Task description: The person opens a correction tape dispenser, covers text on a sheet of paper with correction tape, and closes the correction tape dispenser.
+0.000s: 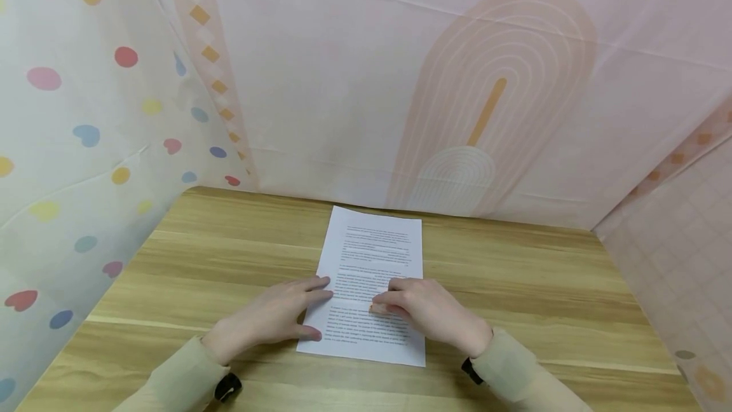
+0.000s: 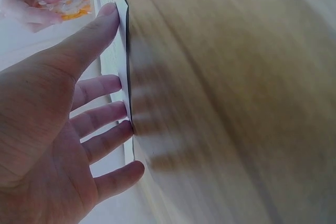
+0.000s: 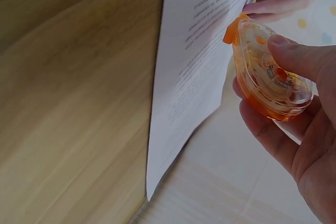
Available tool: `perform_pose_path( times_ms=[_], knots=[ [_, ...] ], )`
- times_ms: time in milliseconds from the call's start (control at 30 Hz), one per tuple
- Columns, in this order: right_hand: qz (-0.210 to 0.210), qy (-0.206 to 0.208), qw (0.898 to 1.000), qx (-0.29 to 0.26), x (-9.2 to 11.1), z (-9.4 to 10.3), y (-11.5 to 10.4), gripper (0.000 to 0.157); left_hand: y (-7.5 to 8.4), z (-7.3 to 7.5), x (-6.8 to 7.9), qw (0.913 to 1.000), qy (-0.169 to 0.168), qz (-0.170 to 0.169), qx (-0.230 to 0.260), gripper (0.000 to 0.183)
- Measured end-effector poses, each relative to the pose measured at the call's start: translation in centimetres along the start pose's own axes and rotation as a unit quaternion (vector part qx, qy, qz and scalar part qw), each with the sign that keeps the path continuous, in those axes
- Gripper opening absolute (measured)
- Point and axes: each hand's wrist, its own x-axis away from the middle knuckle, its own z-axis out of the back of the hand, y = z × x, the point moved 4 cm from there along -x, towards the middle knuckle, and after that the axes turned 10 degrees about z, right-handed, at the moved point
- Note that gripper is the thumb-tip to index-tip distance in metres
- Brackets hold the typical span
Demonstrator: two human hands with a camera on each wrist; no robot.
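Observation:
A sheet of printed paper [image 1: 377, 253] lies on the wooden table, its lines of text facing up. My right hand [image 1: 437, 313] grips a clear and orange correction tape [image 3: 270, 77] between thumb and fingers, over the lower middle of the text. In the right wrist view its orange tip [image 3: 232, 31] points toward the page. My left hand [image 1: 274, 313] rests at the sheet's left edge, fingers spread and fairly straight, with the thumb [image 2: 100, 30] and fingertips on or close to the paper. Most of the correction tape is hidden behind the right hand in the head view.
The wooden table [image 1: 217, 247] extends on both sides of the sheet. Patterned cloth [image 1: 320, 81] hangs behind the table's back edge, and a dotted cloth [image 1: 86, 183] hangs on the left. Dark bands [image 1: 229, 387] sit at both wrists.

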Motion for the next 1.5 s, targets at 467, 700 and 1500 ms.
perform_pose_path(
  times_ms=[467, 700, 1500],
  knots=[
    [0.010, -0.012, 1.000, 0.003, -1.7, -0.7, -0.7, 0.016, 0.1, -0.1, -0.1, 1.0000, -0.006, 0.004, 0.004, 0.071],
    [0.019, -0.014, 1.000, 0.013, -1.8, -1.0, -0.7, 0.011, 0.1, -0.2, -0.1, 1.0000, -0.007, 0.003, 0.001, 0.070],
    [0.052, -0.057, 0.997, 0.028, -2.3, -1.0, -0.9, 0.019, 0.1, 0.0, 0.0, 1.0000, -0.002, 0.003, 0.002, 0.071]
  ],
)
